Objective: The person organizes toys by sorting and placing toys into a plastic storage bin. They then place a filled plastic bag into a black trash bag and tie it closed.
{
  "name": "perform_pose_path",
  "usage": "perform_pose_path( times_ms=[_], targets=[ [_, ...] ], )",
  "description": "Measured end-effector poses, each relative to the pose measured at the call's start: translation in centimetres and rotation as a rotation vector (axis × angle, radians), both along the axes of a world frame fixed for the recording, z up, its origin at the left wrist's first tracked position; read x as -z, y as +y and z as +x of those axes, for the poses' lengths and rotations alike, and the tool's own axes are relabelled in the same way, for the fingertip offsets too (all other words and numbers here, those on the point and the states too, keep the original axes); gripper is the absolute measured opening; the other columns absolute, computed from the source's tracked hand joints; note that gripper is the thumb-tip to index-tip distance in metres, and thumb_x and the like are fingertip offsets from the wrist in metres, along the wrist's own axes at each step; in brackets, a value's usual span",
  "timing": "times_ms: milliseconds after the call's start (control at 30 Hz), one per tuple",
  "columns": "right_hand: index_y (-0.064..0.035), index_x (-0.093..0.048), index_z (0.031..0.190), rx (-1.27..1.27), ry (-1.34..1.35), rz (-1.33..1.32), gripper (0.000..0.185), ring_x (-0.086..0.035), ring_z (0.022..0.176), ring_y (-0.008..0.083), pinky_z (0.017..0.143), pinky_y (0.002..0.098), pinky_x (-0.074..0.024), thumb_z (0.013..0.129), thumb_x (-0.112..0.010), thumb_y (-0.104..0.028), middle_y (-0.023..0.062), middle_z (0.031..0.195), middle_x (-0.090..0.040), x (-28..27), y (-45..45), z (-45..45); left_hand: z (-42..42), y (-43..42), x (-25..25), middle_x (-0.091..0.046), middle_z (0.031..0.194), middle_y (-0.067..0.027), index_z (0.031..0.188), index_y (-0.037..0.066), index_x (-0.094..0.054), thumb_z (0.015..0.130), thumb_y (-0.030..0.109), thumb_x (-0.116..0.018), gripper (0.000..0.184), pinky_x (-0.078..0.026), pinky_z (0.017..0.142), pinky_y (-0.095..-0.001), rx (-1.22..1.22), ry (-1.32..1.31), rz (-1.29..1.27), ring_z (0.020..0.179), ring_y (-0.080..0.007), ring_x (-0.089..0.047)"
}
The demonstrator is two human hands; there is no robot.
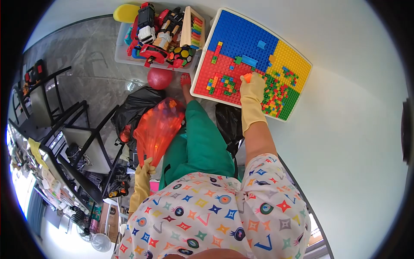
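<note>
A pale yellow rubber glove covers each of my hands. My left hand [146,168] is closed around the gathered top of a red plastic bag [159,125], which bulges with orange and other bright pieces beside my leg. My right hand [253,88] reaches over a building-brick board [228,34] with blue, yellow, red and green quarters. Its fingers are closed on a small orange piece [247,77], whose exact kind I cannot make out. Several small colourful bricks [274,93] cluster beside that hand, and a light blue brick [249,61] lies just beyond it.
A clear plastic bin [125,54] full of toys stands left of the board. Near it are a red ball [159,78] and a black plastic bag [138,105]. Another black bag [228,123] sits under the board's edge. Black-framed chairs [88,146] stand at the left.
</note>
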State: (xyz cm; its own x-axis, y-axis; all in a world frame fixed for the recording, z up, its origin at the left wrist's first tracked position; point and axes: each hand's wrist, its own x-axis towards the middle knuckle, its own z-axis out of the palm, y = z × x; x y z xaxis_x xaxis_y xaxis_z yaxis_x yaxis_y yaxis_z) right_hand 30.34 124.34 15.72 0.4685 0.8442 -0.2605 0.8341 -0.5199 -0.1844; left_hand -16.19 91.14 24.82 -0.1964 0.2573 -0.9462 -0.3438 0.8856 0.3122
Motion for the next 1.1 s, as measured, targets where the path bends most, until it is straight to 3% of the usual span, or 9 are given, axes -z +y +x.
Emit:
perform_pose_path(
  times_ms=[200, 300, 433, 567, 667, 767, 967, 1033, 1100],
  targets=[
    [-0.0034, -0.064, 0.116, -0.312, -0.255, 0.336, 0.045, -0.061, 0.118, 0.0382, 0.095, 0.0493, -0.0512, 0.083, -0.08, -0.03, 0.0151, 0.126, -0.061, -1.8, 4.2, -0.2, 0.3, -0.6, 0.3, -0.067, 0.083, -0.008, 0.129, -0.006, -0.063, 0.106, 0.023, -0.058, 0.037, -0.051, 0.066, -0.0295, 0.013, 0.014, -0.013, 0.067, -0.0147, -0.059],
    [-0.005, -0.065, 0.117, -0.546, -0.298, 0.186, 0.045, -0.059, 0.122, 0.0362, 0.104, 0.0495, -0.0463, 0.083, -0.077, -0.032, 0.0145, 0.122, -0.063, -0.9, 6.0, 1.0, 0.3, -0.4, 0.2, -0.067, 0.083, -0.0074, 0.128, -0.005, -0.064, 0.105, 0.023, -0.059, 0.037, -0.051, 0.065, -0.0286, -0.001, 0.016, 0.001, 0.068, -0.0144, -0.059],
    [-0.0037, -0.066, 0.12, -0.391, -0.341, -0.021, 0.048, -0.059, 0.123, 0.0367, 0.107, 0.0492, -0.0443, 0.085, -0.074, -0.035, 0.0189, 0.126, -0.066, -1.1, 6.7, 1.5, 1.0, -0.5, -0.5, -0.067, 0.082, -0.0057, 0.124, -0.001, -0.068, 0.103, 0.025, -0.063, 0.033, -0.049, 0.063, -0.0271, -0.071, 0.05, 0.029, 0.068, -0.0135, -0.059],
    [0.004, -0.063, 0.123, -0.496, -0.264, 0.368, 0.051, -0.058, 0.123, 0.043, 0.107, 0.0502, -0.0458, 0.09, -0.073, -0.033, 0.0248, 0.13, -0.064, -1.6, 4.6, 0.7, 1.5, 0.4, -2.4, -0.067, 0.082, -0.0029, 0.117, 0.005, -0.073, 0.101, 0.032, -0.068, 0.033, -0.049, 0.067, -0.0276, -0.067, 0.057, 0.021, 0.071, -0.0116, -0.06],
    [0.0035, -0.065, 0.122, -0.535, 0.031, 0.534, 0.042, -0.062, 0.117, 0.0433, 0.101, 0.0476, -0.0493, 0.092, -0.072, -0.024, 0.0247, 0.125, -0.067, -3.1, 2.5, -2.9, 1.9, 1.0, -4.4, -0.067, 0.082, -0.0033, 0.12, 0.002, -0.07, 0.102, 0.032, -0.065, 0.036, -0.049, 0.073, -0.0272, -0.093, 0.061, 0.044, 0.074, -0.0115, -0.06],
    [-0.0007, -0.069, 0.119, -0.591, 0.621, 0.16, 0.033, -0.066, 0.11, 0.0406, 0.096, 0.0458, -0.0519, 0.092, -0.072, -0.02, 0.0222, 0.116, -0.071, -6.9, -0.8, -8.0, 3.1, 2.5, -8.0, -0.067, 0.084, -0.0045, 0.123, -0.002, -0.067, 0.103, 0.03, -0.062, 0.037, -0.049, 0.077, -0.0271, -0.204, 0.062, 0.123, 0.076, -0.0122, -0.06],
    [-0.0025, -0.071, 0.119, -0.904, 1.09, -0.506, 0.039, -0.068, 0.107, 0.0385, 0.095, 0.0428, -0.0528, 0.089, -0.075, -0.028, 0.021, 0.119, -0.071, -10.5, -8.8, -17.4, 4.0, 3.0, -14.2, -0.071, 0.097, -0.0114, 0.126, -0.003, -0.065, 0.105, 0.025, -0.056, 0.036, -0.053, 0.082, -0.0296, -0.156, 0.014, 0.307, 0.084, -0.017, -0.066],
    [-0.0015, -0.069, 0.123, -0.967, 1.179, -0.511, 0.049, -0.068, 0.108, 0.0382, 0.095, 0.043, -0.0536, 0.085, -0.078, -0.03, 0.0212, 0.129, -0.067, -10.7, -13.0, -20.0, 4.6, 3.1, -15.6, -0.071, 0.097, -0.0119, 0.124, -0.003, -0.065, 0.105, 0.023, -0.055, 0.034, -0.053, 0.084, -0.0301, -0.203, 0.012, 0.369, 0.085, -0.0165, -0.066],
    [0.0001, -0.066, 0.128, -1.335, 1.183, -0.081, 0.06, -0.068, 0.107, 0.0378, 0.093, 0.0428, -0.0556, 0.079, -0.081, -0.032, 0.0206, 0.134, -0.064, -14.6, -14.3, -23.5, 4.3, 3.2, -17.4, -0.073, 0.104, -0.0129, 0.12, -0.003, -0.066, 0.105, 0.016, -0.054, 0.028, -0.053, 0.09, -0.0337, -0.145, -0.029, 0.454, 0.091, -0.0161, -0.067]
  ],
)
